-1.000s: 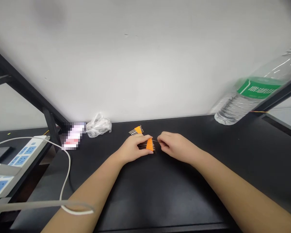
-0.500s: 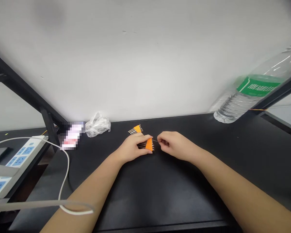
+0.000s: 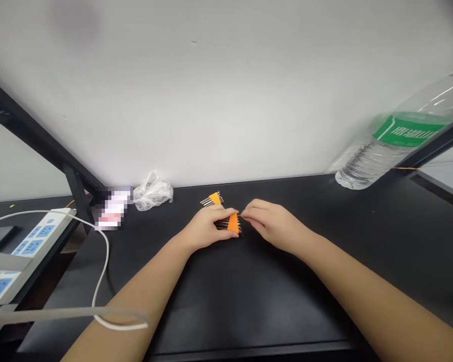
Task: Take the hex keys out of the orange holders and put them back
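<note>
- Orange wedge holder sits across a bundle of thin dark metal rods. On my feed the bundle lies on the black bench top, toward its far edge and between the two hands.
- Left hand: its fingers are curled closed over the rods, just beside the holder, and have hold of the bundle.
- Right hand: its fingers are drawn almost shut at the holder's end of the bundle, around what looks like the tip of a thin rod. That spot is too small for me to confirm a grip.
- A second bundle of rods with an orange holder lies just beyond the left hand. I cannot tell whether they touch.
- A crumpled clear plastic bag lies at the far edge against the white wall, just beside a pixelated object that I cannot make out.
- A tilted, blurred plastic water bottle with a green label shows at upper right.
- At left I see a white power strip with blue sockets and a looping white cable.
</note>
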Tool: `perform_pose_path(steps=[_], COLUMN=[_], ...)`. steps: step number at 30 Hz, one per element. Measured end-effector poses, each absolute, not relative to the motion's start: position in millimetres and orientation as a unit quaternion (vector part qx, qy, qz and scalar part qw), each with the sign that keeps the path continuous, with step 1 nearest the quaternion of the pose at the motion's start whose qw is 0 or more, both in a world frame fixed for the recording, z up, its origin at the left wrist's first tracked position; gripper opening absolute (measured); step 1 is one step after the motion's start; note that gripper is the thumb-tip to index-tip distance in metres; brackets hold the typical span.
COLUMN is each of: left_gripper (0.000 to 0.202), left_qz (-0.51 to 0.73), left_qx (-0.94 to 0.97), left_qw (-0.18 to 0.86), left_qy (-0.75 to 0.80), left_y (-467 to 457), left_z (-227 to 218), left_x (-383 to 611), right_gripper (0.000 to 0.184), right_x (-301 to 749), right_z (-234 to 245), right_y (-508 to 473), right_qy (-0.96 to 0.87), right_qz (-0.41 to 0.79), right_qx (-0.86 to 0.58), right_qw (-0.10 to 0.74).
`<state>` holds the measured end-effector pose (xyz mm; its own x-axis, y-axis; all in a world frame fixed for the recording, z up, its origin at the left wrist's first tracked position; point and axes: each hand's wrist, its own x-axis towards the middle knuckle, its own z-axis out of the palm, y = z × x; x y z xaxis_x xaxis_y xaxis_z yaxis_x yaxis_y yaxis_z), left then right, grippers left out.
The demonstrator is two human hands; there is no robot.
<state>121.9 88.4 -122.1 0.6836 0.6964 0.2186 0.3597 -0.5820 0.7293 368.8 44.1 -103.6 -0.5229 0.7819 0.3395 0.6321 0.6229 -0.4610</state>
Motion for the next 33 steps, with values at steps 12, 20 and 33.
perform_pose_path(steps=[12,20,33], left_gripper=[0.053,0.056,0.054], left_qz=[0.301,0.313,0.25], left_qx=[0.849,0.852,0.872], left_qw=[0.345,0.309,0.069], left_qy=[0.264,0.285,0.414], left_y=[86,86,91], left_z=[-122,-124,-125], left_x=[127,126,123], right_gripper=[0.027,0.035,0.017], right_x=[354,353,368], right_z=[-118,-118,-129], right_y=[55,56,67], right_qy=[-0.614,-0.547,-0.768], right_qz=[0.512,0.628,0.272], right_qx=[-0.447,-0.409,-0.494], right_qw=[0.401,0.373,0.304])
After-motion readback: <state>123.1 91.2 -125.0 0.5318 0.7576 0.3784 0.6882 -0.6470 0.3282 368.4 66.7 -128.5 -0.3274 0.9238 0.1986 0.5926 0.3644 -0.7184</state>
